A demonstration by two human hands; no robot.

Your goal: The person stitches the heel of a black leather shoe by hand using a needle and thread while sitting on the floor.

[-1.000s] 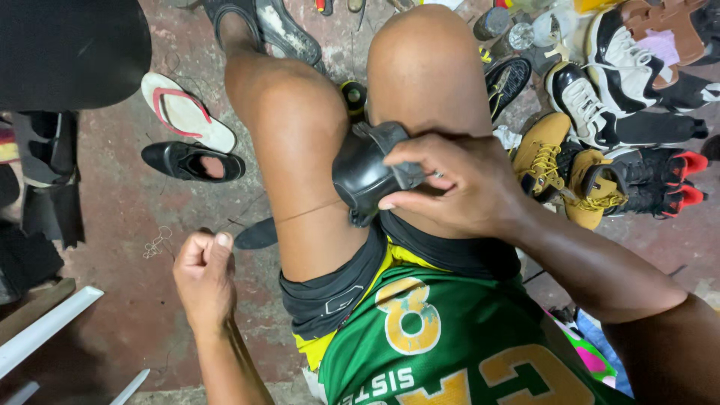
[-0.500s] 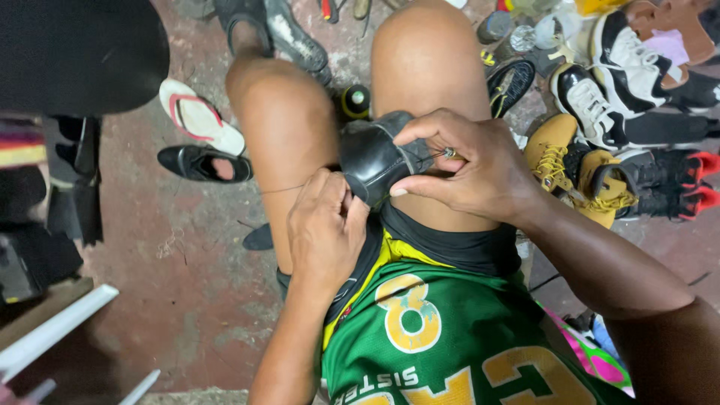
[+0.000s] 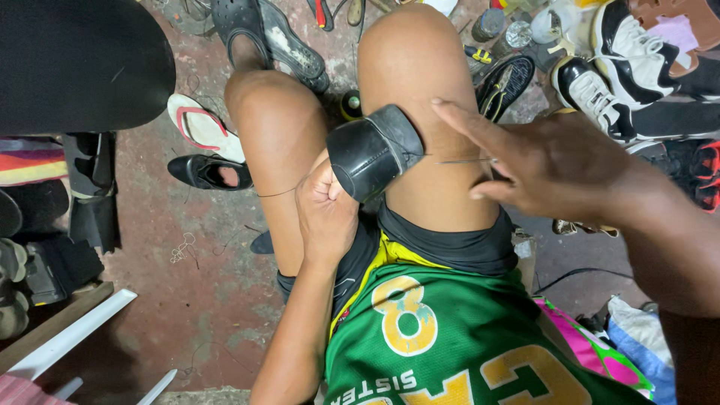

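Seen from above, a seated person's bare knees fill the middle of the frame; the left hand (image 3: 324,214), fist closed, grips a black leather shoe piece (image 3: 373,151) at centre, pressed between the thighs. The right hand (image 3: 547,161), centre right, pinches a thin needle (image 3: 465,160) pointing at the leather, its other fingers spread; shoes (image 3: 637,60) crowd the upper right, and a flip-flop (image 3: 199,124) lies upper left.

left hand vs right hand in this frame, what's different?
The left hand is closed in a fist against the black shoe between the knees; the right hand is spread open, apart from the shoe. The right hand pinches a thin needle pointing at the shoe; the left hand holds no tool that shows. Both are bare and work over the person's lap.
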